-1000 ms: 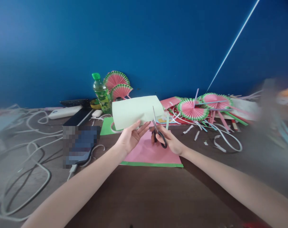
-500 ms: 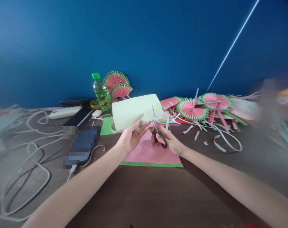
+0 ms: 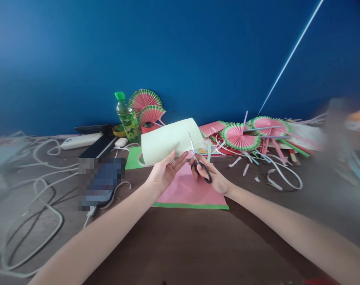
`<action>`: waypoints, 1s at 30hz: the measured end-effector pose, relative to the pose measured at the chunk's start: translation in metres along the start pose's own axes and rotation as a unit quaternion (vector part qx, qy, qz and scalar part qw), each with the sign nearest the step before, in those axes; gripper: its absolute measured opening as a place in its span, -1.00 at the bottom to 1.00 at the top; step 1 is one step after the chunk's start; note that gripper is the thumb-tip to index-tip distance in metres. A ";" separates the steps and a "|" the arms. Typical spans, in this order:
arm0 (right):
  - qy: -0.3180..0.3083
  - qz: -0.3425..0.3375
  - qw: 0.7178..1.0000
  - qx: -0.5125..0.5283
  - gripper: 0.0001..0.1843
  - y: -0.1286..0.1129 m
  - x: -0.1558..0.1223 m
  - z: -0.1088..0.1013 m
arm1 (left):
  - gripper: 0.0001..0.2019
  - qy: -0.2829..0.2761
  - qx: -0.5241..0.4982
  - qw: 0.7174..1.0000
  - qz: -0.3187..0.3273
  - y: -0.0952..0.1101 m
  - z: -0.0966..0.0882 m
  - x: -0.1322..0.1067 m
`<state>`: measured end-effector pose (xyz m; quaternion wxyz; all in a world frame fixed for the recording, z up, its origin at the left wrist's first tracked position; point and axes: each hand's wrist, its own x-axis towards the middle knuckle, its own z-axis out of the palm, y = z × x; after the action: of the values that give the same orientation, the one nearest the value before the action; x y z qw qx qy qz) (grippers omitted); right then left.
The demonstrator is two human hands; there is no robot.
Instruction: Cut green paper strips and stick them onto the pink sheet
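Observation:
A curved pale green sheet of paper [image 3: 169, 140] is held up by my left hand [image 3: 164, 174], thumb in front and the other fingers reaching under its lower edge. My right hand [image 3: 214, 176] grips a pair of scissors [image 3: 194, 150] with black handles. The blades point up and overlap the sheet near its right end; whether they are cutting into it I cannot tell. Under both hands lies a pink sheet of paper [image 3: 188, 188] with a green strip along its near edge. Part of a green sheet [image 3: 133, 158] shows to the left, behind my left hand.
Pleated pink and green paper fans lean by the wall [image 3: 145, 101] and lie in a pile [image 3: 242, 136] at right. A green-capped bottle [image 3: 126, 118] stands behind. At left are a phone [image 3: 102, 184], a white power strip [image 3: 81, 140] and looped cables [image 3: 59, 217]. Paper scraps [image 3: 245, 170] lie at right.
The scissors have tilted slightly to the left, their tips shifting left across the sheet. The pale green sheet has dipped a little at its left end.

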<state>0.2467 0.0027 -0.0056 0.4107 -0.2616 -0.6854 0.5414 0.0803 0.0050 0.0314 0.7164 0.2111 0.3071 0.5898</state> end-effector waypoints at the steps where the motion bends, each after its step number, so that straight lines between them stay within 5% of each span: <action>1: 0.003 -0.001 1.000 -0.004 -0.64 0.000 0.000 0.000 | -0.87 0.002 0.001 1.000 -0.003 0.000 0.000 0.000; 30: 0.068 0.029 0.997 -0.018 -0.73 -0.006 0.002 0.002 | -0.89 0.011 -0.004 1.000 -0.011 -0.001 0.000 0.000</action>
<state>0.2446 0.0015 0.0001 0.4354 -0.3248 -0.6575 0.5222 0.0809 0.0048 0.0302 0.7204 0.1985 0.3154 0.5850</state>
